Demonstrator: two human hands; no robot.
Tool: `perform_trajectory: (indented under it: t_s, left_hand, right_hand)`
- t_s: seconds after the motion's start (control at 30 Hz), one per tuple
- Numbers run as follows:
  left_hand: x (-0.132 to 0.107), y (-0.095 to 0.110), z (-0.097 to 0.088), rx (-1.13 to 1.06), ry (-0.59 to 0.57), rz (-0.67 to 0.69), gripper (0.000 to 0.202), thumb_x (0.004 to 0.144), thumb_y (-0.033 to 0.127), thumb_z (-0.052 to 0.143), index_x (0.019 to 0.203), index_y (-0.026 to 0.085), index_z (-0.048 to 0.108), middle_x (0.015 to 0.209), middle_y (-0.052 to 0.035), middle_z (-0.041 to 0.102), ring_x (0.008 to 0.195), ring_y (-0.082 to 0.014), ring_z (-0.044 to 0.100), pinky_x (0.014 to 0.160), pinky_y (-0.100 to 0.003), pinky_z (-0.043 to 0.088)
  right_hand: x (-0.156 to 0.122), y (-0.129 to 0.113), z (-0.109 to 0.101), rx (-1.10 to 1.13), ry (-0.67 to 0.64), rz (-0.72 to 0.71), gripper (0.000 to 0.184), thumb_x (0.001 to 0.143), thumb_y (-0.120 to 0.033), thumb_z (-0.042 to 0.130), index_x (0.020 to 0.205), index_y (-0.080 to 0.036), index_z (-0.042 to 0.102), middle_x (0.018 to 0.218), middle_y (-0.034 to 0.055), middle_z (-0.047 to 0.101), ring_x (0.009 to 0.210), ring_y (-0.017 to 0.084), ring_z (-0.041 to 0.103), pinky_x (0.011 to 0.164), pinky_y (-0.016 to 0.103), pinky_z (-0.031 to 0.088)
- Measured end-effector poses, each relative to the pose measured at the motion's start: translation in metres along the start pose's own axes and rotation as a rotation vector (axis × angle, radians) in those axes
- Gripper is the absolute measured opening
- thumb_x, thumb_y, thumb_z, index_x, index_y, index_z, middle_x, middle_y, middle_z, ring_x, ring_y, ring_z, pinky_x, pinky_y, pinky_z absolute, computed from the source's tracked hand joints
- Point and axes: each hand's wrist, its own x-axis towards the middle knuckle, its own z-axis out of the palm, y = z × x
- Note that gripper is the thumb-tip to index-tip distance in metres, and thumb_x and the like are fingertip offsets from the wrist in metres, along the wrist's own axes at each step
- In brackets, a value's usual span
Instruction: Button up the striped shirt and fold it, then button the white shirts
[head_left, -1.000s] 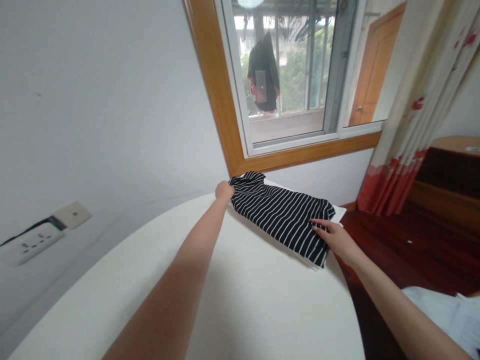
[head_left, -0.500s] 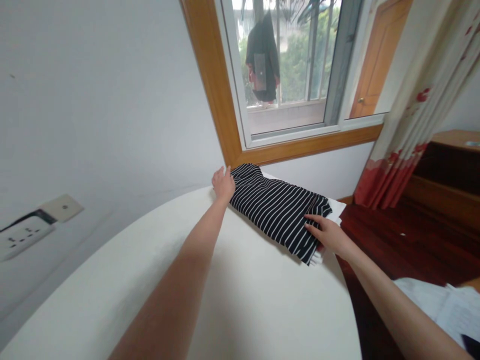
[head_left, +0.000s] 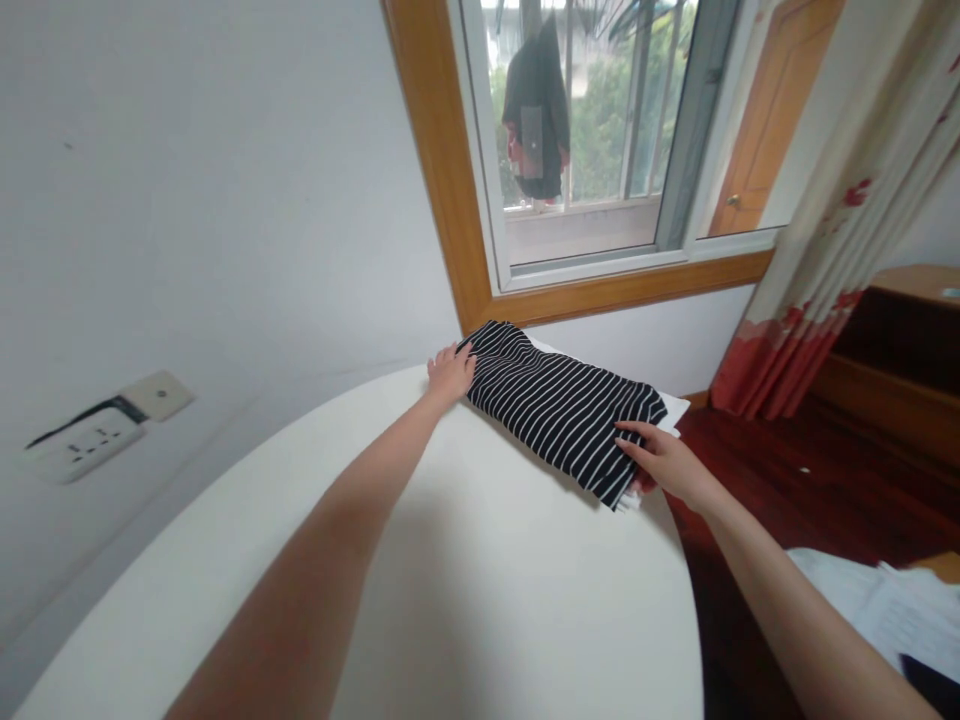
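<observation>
A folded black garment with thin white stripes [head_left: 559, 408] lies on a white folded cloth [head_left: 671, 408] at the far end of the white bed surface [head_left: 480, 590]. My left hand [head_left: 448, 373] rests against the garment's far left end, fingers loosely bent and touching the fabric. My right hand [head_left: 664, 462] lies on the near right end, fingers stretched flat over the striped cloth, thumb under its edge.
A grey wall with a white power socket [head_left: 82, 443] runs along the left. A wood-framed window [head_left: 600, 150] stands behind the bed, with dark clothes hanging outside. A floral curtain [head_left: 832, 250], a wooden cabinet [head_left: 900, 340] and red-brown floor are at the right.
My left hand has dropped from raised and open beside the garment to resting on its end. The right hand has slid slightly toward the garment's near corner.
</observation>
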Motion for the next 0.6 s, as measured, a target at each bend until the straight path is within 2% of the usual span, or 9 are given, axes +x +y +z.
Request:
perform_trajectory:
  t_s: [0.07, 0.17, 0.27, 0.33, 0.4, 0.43, 0.53, 0.6]
  left_hand:
    - [-0.027, -0.018, -0.011, 0.018, -0.015, 0.04, 0.05, 0.096, 0.042, 0.026, 0.141, 0.023, 0.04, 0.146, -0.012, 0.041, 0.132, -0.0281, 0.038, 0.107, -0.051, 0.03]
    - [-0.088, -0.045, -0.028, 0.035, -0.042, 0.152, 0.049, 0.096, 0.039, 0.029, 0.14, 0.019, 0.041, 0.145, -0.012, 0.041, 0.133, -0.0242, 0.038, 0.11, -0.044, 0.029]
    - [-0.163, -0.069, -0.048, 0.037, -0.075, 0.233, 0.051, 0.096, 0.042, 0.03, 0.14, 0.02, 0.04, 0.147, -0.0111, 0.039, 0.134, -0.0237, 0.036, 0.111, -0.043, 0.027]
    - [-0.212, -0.08, -0.06, 0.051, -0.104, 0.261, 0.052, 0.095, 0.045, 0.03, 0.141, 0.023, 0.039, 0.149, -0.0099, 0.037, 0.136, -0.0251, 0.033, 0.112, -0.046, 0.025]
    - [-0.255, -0.088, -0.067, 0.078, -0.135, 0.251, 0.053, 0.095, 0.047, 0.03, 0.142, 0.025, 0.039, 0.149, -0.0095, 0.037, 0.137, -0.0271, 0.032, 0.111, -0.049, 0.026]
    - [-0.273, -0.091, -0.069, 0.097, -0.151, 0.226, 0.053, 0.095, 0.048, 0.029, 0.142, 0.026, 0.039, 0.148, -0.0098, 0.038, 0.137, -0.0284, 0.033, 0.11, -0.05, 0.027]
    - [-0.312, -0.095, -0.071, 0.153, -0.198, 0.108, 0.056, 0.093, 0.053, 0.031, 0.141, 0.027, 0.041, 0.148, -0.0111, 0.037, 0.135, -0.0328, 0.035, 0.106, -0.054, 0.03]
    - [-0.328, -0.097, -0.071, 0.177, -0.211, 0.04, 0.059, 0.091, 0.057, 0.033, 0.141, 0.028, 0.041, 0.15, -0.0112, 0.035, 0.136, -0.0348, 0.032, 0.106, -0.057, 0.028]
  right_hand:
    - [-0.005, 0.0, -0.002, -0.062, -0.033, -0.016, 0.048, 0.086, -0.04, 0.052, 0.127, -0.016, 0.05, 0.047, -0.0053, 0.055, 0.035, 0.013, 0.053, 0.036, 0.023, 0.042]
    - [-0.013, -0.001, -0.009, -0.265, -0.023, -0.098, 0.041, 0.086, -0.04, 0.05, 0.118, -0.016, 0.058, 0.049, -0.0034, 0.058, 0.036, 0.013, 0.053, 0.04, 0.023, 0.041]
    - [-0.03, -0.017, -0.014, -0.518, 0.126, -0.248, 0.033, 0.086, -0.039, 0.05, 0.106, -0.019, 0.066, 0.055, -0.0006, 0.063, 0.046, 0.014, 0.058, 0.05, 0.024, 0.043]
    - [-0.045, -0.037, -0.006, -0.602, 0.237, -0.344, 0.032, 0.087, -0.039, 0.049, 0.105, -0.02, 0.068, 0.061, 0.0012, 0.066, 0.053, 0.016, 0.061, 0.054, 0.025, 0.042]
    - [-0.06, -0.059, 0.017, -0.604, 0.251, -0.429, 0.033, 0.089, -0.038, 0.046, 0.106, -0.021, 0.067, 0.068, 0.0028, 0.069, 0.057, 0.017, 0.062, 0.055, 0.025, 0.043]
    - [-0.066, -0.069, 0.034, -0.592, 0.201, -0.472, 0.033, 0.09, -0.038, 0.043, 0.108, -0.021, 0.067, 0.073, 0.0035, 0.07, 0.061, 0.017, 0.064, 0.057, 0.025, 0.044]
    - [-0.08, -0.083, 0.096, -0.642, -0.033, -0.583, 0.035, 0.093, -0.033, 0.039, 0.112, -0.021, 0.066, 0.097, 0.0071, 0.072, 0.086, 0.02, 0.067, 0.077, 0.03, 0.049]
    - [-0.085, -0.08, 0.137, -0.762, -0.181, -0.621, 0.042, 0.092, -0.04, 0.043, 0.124, -0.019, 0.06, 0.122, 0.0135, 0.063, 0.115, 0.027, 0.056, 0.097, 0.039, 0.041]
